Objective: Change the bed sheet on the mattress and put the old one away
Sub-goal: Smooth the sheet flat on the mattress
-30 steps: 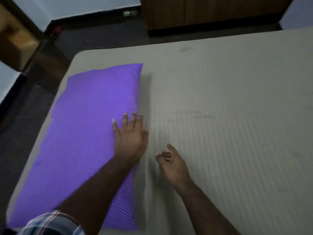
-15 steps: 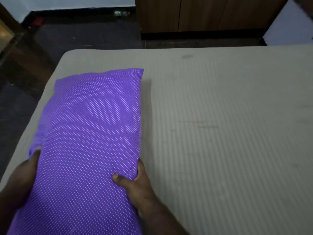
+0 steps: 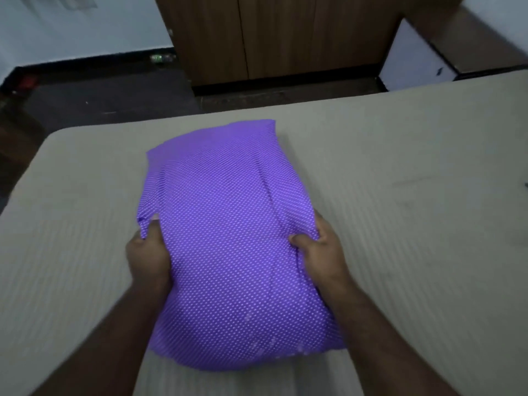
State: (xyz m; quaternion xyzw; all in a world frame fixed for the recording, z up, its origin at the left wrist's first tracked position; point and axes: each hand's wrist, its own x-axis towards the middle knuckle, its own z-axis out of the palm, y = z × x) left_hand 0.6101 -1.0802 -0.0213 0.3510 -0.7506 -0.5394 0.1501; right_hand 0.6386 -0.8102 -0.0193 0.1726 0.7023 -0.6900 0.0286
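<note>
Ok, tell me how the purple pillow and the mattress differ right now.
The purple pillow is bright purple with small white dots; the mattress is plain beige with faint ribbed stripes. The pillow is gripped at its sides by the left hand and right hand; the mattress lies flat, untouched by either hand. The pillow is far smaller, covering only part of the mattress. Both are soft bedding.

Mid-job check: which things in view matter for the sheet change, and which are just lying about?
In the job:
- mattress, covered in a beige striped sheet
- purple dotted pillow, gripped by left hand and right hand

Lying about:
- wooden wardrobe
- small green item on the floor
- red item on the floor
</note>
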